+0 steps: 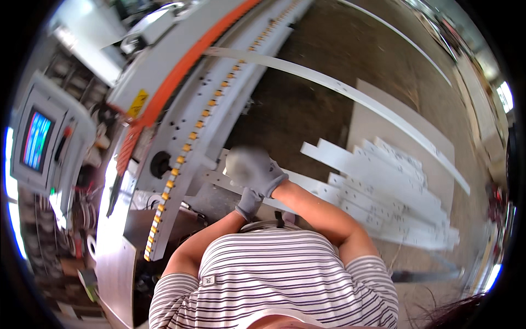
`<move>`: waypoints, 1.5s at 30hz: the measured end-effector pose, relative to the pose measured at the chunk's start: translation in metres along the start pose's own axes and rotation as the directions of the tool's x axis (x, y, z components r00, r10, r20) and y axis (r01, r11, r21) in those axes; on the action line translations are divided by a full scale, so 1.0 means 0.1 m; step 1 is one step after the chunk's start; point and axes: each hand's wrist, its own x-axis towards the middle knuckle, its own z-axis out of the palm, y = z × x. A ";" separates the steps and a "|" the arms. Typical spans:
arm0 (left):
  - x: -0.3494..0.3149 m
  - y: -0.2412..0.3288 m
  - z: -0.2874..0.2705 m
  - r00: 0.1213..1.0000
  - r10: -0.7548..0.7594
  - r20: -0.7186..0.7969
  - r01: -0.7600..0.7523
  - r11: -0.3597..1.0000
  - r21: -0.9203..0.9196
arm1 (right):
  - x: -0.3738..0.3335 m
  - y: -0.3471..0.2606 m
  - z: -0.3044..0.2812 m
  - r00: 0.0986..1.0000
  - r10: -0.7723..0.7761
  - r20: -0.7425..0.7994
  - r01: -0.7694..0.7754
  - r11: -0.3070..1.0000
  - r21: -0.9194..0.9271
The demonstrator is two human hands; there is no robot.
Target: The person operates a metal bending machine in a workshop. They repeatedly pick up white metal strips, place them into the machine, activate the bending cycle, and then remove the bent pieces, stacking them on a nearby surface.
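Note:
Both my hands wear grey gloves and meet in front of my waist. My right hand (pixel 255 170) is smeared by motion, and its fingers cannot be made out. Just below it, my left hand (pixel 250 204) is close against the right glove's cuff; its fingers are mostly hidden, and whether it grips the cuff is unclear. Beneath and beside the hands lie white board strips (pixel 312 186), partly covered by the right glove and forearm. To the right, more white strips with small dark holes (pixel 383 189) are stacked unevenly.
On the left runs a long machine with an orange rail (pixel 189 60) and a row of yellow rollers (pixel 198 124). A control panel with a lit screen (pixel 37 140) stands farther left. One long white strip (pixel 350 90) reaches from the machine across to the right.

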 end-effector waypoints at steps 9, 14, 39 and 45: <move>0.02 0.19 -2.12 0.661 -0.352 -0.662 -0.164 0.794 -0.586 | -0.10 -0.03 0.15 0.801 0.411 0.435 -0.457 0.889 0.003; 0.25 -0.13 -3.03 0.598 -0.407 -0.690 -0.084 0.825 -0.559 | 0.25 0.03 0.68 0.777 0.317 0.544 -0.462 0.874 0.152; 0.61 -0.69 -3.83 0.395 -0.466 -0.792 0.356 0.872 -0.335 | 0.66 -0.22 1.22 0.839 0.332 0.432 -0.502 0.779 0.377; 0.97 -0.76 -3.79 0.332 -0.365 -0.870 0.539 0.830 -0.143 | 0.83 -0.09 0.93 0.831 0.357 0.426 -0.520 0.769 0.371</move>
